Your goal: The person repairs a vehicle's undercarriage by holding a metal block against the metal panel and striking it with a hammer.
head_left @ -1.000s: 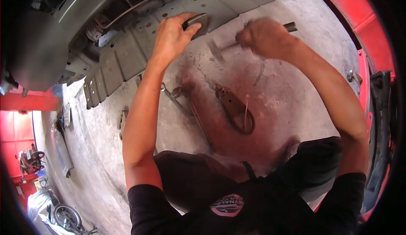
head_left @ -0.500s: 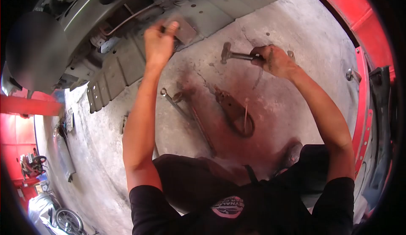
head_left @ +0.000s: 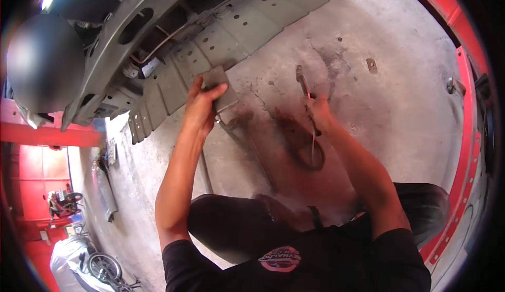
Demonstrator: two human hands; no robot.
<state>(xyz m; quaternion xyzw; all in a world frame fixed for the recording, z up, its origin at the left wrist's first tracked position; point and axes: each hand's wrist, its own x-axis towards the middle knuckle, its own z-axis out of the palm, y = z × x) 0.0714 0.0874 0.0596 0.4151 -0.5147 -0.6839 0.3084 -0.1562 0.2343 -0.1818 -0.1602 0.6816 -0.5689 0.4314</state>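
My left hand (head_left: 199, 108) is closed around a flat rectangular grey-brown block (head_left: 227, 101), thumb across its face. It is held close to the near edge of a long grey sheet-metal panel (head_left: 236, 39) with several holes; whether they touch I cannot tell. My right hand (head_left: 320, 112) grips a hammer (head_left: 300, 75) by its handle, the head pointing away from me and apart from the panel. Below the hands, a wrench (head_left: 225, 128), partly hidden by my left hand and the block, lies on the floor. Beside it is a dark loop-shaped metal piece (head_left: 311, 164).
The panel is along the underside of a vehicle body (head_left: 108, 50) at upper left. A red metal beam (head_left: 457, 187) runs along the right. A small metal plate (head_left: 372, 66) lies on the concrete. Bicycle wheels (head_left: 104, 268) and a covered object stand at lower left.
My right hand has come left and toward me, and the hammer's head now points away from me instead of left. My left hand and the block have moved slightly nearer. The view has shifted.
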